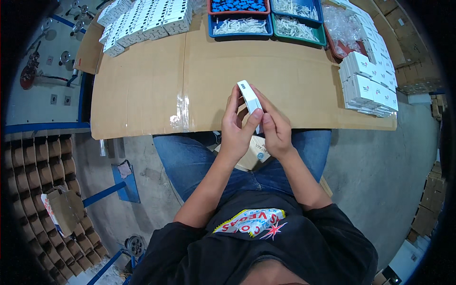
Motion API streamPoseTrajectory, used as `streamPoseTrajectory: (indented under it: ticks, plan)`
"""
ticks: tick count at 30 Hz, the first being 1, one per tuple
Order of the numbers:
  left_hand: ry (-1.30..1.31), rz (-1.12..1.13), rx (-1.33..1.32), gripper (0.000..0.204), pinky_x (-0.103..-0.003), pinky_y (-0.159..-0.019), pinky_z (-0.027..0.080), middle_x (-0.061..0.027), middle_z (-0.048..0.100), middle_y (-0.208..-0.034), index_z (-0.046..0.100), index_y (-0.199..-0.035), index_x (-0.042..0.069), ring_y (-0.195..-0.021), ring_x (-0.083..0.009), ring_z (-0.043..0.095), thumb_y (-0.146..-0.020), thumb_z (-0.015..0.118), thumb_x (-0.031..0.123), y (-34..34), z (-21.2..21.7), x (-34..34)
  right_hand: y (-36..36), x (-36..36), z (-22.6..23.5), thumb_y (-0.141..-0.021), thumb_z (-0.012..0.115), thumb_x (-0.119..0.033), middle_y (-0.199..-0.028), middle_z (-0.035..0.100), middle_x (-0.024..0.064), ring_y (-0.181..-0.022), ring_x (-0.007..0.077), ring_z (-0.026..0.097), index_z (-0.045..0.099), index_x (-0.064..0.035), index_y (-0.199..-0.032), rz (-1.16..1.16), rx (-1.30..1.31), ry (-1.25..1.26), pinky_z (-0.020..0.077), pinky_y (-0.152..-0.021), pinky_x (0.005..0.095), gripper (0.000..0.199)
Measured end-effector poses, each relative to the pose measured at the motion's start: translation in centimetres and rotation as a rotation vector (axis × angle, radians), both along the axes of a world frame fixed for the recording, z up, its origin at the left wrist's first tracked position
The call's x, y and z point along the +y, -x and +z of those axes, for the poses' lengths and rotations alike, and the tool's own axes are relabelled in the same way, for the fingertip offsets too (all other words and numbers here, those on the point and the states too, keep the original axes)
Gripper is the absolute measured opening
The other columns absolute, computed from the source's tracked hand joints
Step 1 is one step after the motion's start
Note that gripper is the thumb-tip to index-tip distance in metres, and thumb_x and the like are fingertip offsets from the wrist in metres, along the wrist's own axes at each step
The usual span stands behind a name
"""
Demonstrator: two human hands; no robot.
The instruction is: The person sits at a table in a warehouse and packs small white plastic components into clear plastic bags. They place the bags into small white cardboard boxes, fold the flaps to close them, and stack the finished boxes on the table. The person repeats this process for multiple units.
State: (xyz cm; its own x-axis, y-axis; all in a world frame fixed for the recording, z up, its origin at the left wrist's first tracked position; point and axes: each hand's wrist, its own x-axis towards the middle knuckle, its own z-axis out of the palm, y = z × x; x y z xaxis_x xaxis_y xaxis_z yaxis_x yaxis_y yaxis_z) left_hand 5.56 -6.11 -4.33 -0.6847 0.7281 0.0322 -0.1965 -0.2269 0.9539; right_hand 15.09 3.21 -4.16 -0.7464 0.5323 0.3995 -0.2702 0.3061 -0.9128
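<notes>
A small white box (250, 99) stands on edge between my two hands, above the near edge of the cardboard-covered table (142, 90). My left hand (236, 128) is closed on its left side, thumb against the near part. From the right, my right hand (276, 124) grips the same box, its thumb beside the left one and its fingers around the far side. A dark printed mark shows near the box's far end. The palms and part of the box's lower end hide behind the thumbs.
White boxes (147, 21) stand in rows at the far left; more stacked boxes (368, 88) are at the right. Blue tray (240, 37), green tray (299, 42) hold white pieces; a red tray (207, 7) holds blue ones. Clear plastic bags (341, 26) lie far right.
</notes>
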Motion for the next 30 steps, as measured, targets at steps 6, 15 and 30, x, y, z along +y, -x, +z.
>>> streamPoseTrajectory:
  ticks: [6,15,30]
  plan:
    - [-0.045,-0.017,0.262,0.097,-0.042,-0.119,0.037,-0.0123,0.035,-0.152,0.025,-0.16,-0.001,-0.143,-0.0281,0.042,-0.083,0.083,0.012,-0.1,-1.0,-0.3,0.4,0.0,1.4,-0.105,0.056,-0.022,-0.158,0.044,0.0197,-0.145,0.0294,0.045,0.047,0.0037,-0.15,0.064,0.035,0.29,0.0351,-0.12,0.0417,0.052]
    - [-0.103,-0.098,0.199,0.109,-0.044,-0.12,0.033,-0.0113,0.037,-0.155,0.028,-0.159,-0.002,-0.146,-0.0279,0.039,-0.074,0.09,0.026,0.8,-0.6,-0.7,-0.3,0.5,1.3,-0.105,0.058,-0.033,-0.16,0.04,0.0238,-0.147,0.0328,0.042,0.039,0.0056,-0.154,0.108,0.017,0.115,0.0329,-0.121,0.042,0.065]
    - [-0.158,-0.141,0.254,0.104,-0.04,-0.121,0.032,-0.0149,0.041,-0.148,0.03,-0.157,-0.007,-0.142,-0.0265,0.042,-0.072,0.086,0.009,1.0,0.1,-0.4,-0.1,-0.8,0.1,-0.112,0.03,-0.04,-0.153,0.048,0.0288,-0.136,0.0383,0.055,0.042,0.0113,-0.15,-0.079,0.084,-0.054,0.0448,-0.111,0.0411,0.065]
